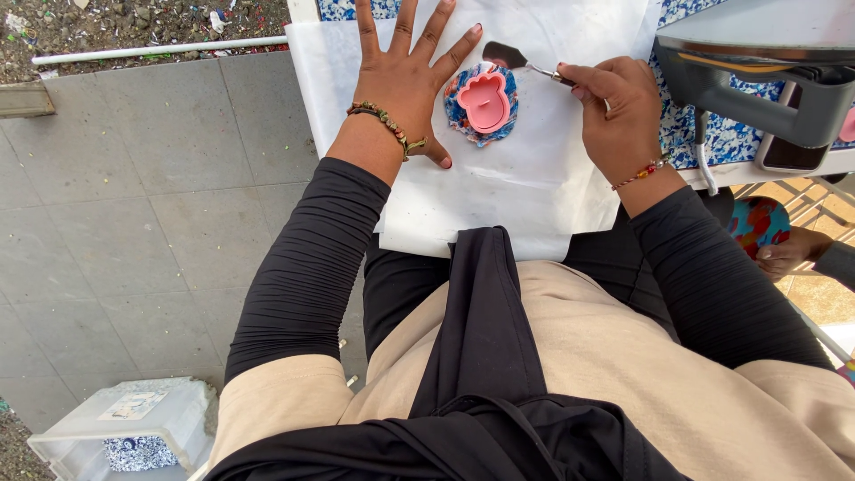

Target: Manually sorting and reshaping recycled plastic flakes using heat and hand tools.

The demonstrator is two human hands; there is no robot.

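Left hand (405,76): flat on the white paper sheet (525,178), fingers spread, grip released, holding nothing; thumb side lies just beside the patterned disc.
Right hand (614,111): grip clenched on a thin metal-shafted tool (541,70), pinched near its rear end.
Tool, long axis: runs from the right hand up and leftward; its dark flat tip (501,53) lies above the disc's upper edge.
Pink mould (484,101): lobed, cup-like form, resting on the blue-and-red patterned disc (456,93), roughly centred on it.
Position of disc: on the paper, between the two hands; left of the right hand's grip, right of the left palm.
Nearer hand: left, almost touching the disc; the right reaches it only through the tool.
Bench (712,138): blue-patterned cover under the paper.
Grey press-like device (757,80): right of the right hand, apart from it.
Clear plastic box (134,428): on the paved floor, lower left.
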